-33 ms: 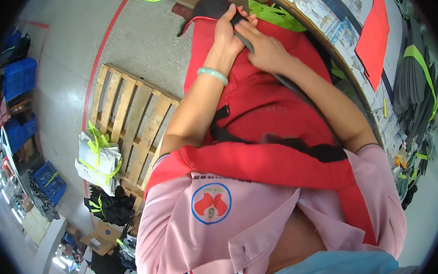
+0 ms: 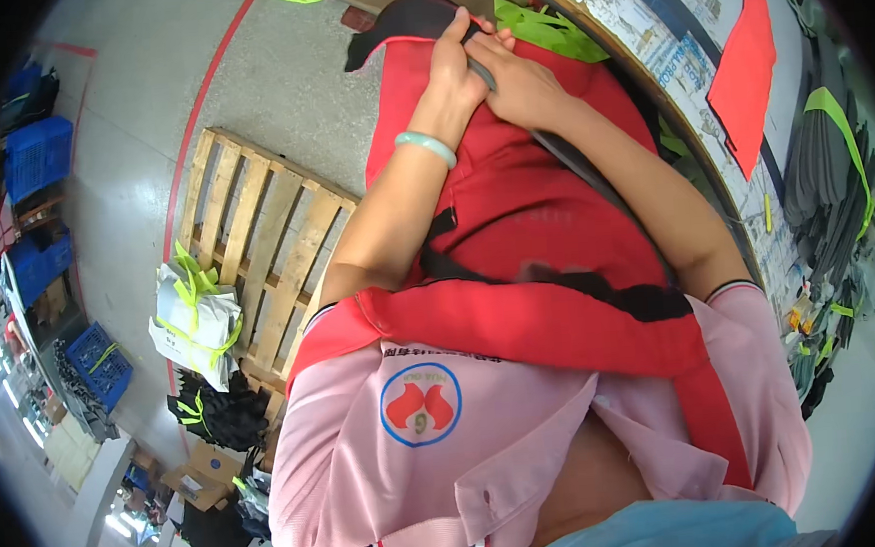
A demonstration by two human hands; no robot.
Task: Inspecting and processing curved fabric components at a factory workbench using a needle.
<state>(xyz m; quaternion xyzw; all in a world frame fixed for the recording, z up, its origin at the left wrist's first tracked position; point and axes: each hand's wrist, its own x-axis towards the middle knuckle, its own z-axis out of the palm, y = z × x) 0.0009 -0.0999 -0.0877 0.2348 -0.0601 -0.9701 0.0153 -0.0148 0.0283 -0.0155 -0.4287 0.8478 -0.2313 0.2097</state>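
Above the red apron (image 2: 542, 182), my left hand (image 2: 457, 70) is closed on a black fabric piece (image 2: 407, 17) with a red edge. The piece's curved end sticks out to the left of the fingers. My right hand (image 2: 521, 83) presses against the left one, its fingers curled at the same piece; a narrow dark grey edge shows between the two hands. A long dark strip (image 2: 591, 169) runs down under my right forearm toward my body; whether it joins the held piece is hidden. The fingertips are partly covered by each other.
To the right, a worktable (image 2: 633, 31) bears a red cut piece (image 2: 746, 74) and tied stacks of grey pieces (image 2: 822, 170). Bright green strips (image 2: 548, 31) lie beyond my hands. On the floor at left are a wooden pallet (image 2: 264, 219) and a white tied bundle (image 2: 195, 323).
My right hand's fingers have drawn in, curling closer to the left hand. The free end of the black fabric has shifted slightly left.
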